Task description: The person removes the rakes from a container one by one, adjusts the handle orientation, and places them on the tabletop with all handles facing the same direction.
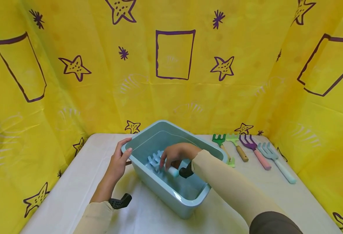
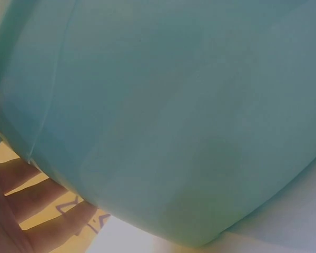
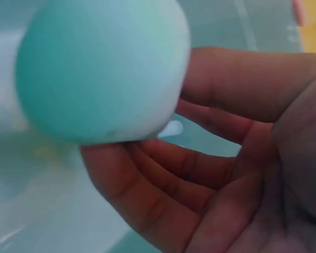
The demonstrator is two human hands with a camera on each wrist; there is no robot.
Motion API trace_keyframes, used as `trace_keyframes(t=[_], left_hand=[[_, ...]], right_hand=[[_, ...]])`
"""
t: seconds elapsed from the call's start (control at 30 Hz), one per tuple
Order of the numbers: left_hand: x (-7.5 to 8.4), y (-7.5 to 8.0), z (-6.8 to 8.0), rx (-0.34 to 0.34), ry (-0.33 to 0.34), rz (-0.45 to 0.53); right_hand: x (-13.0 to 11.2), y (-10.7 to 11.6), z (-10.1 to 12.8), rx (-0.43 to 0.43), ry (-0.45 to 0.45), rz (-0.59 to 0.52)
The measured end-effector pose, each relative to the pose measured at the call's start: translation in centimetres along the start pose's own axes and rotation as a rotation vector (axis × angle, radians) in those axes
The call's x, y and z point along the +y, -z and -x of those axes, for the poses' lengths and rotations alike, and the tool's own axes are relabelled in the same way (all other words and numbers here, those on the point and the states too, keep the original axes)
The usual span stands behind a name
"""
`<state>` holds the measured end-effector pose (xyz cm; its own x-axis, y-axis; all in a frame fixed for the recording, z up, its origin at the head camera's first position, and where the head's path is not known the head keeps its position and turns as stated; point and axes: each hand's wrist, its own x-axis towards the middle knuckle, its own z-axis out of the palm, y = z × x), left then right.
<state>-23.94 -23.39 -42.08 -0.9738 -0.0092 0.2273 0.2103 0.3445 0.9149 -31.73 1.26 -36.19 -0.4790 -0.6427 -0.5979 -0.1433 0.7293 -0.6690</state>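
A grey-blue plastic tub (image 1: 165, 188) stands at an angle on the white surface. My left hand (image 1: 119, 161) grips its left corner, thumb over the rim and fingers against the outer wall (image 2: 163, 121). Inside the tub, my right hand (image 1: 178, 153) pinches a light-blue garden hand rake (image 1: 154, 161) between thumb and fingers. The rake's tines point towards the tub's left end, low over the floor. The rounded mint end of its handle (image 3: 102, 68) fills much of the right wrist view, with the right fingers (image 3: 147, 203) underneath. My right hand hides the rake's middle.
Right of the tub lie several hand rakes: a dark green one (image 1: 219, 139), a light green one with a wooden handle (image 1: 241, 152), a purple one with a pink handle (image 1: 262, 159), and a pale blue one (image 1: 282, 169). Yellow patterned cloth (image 1: 171, 97) walls the back and sides.
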Motion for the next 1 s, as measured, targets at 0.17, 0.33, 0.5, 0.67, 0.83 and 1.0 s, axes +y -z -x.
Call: trace_keyframes(t=[0.17,0.33,0.5,0.67,0.83,1.0], left_hand=[[-0.1,-0.2,0.0,0.001,-0.004,-0.003],[-0.3,-0.5,-0.2,-0.020,0.003,-0.002],[-0.1,-0.6,-0.2,-0.019,0.003,-0.005],[1.9,-0.3,0.6,-0.019,0.004,-0.015],[3.4,-0.2,1.2,-0.015,0.007,-0.027],[1.1,0.0,0.3,-0.006,0.006,-0.010]], right_hand=[[0.0,0.6,0.7,-0.008,0.054,-0.012],[0.0,0.9,1.8,-0.022,0.106,-0.030],[-0.3,1.5,3.5,0.035,0.177,-0.038],[-0.3,2.4,5.5,0.124,0.229,-0.039],[0.0,3.1,7.5,0.195,0.260,-0.071],[1.0,3.8,9.3,0.260,0.302,-0.058]])
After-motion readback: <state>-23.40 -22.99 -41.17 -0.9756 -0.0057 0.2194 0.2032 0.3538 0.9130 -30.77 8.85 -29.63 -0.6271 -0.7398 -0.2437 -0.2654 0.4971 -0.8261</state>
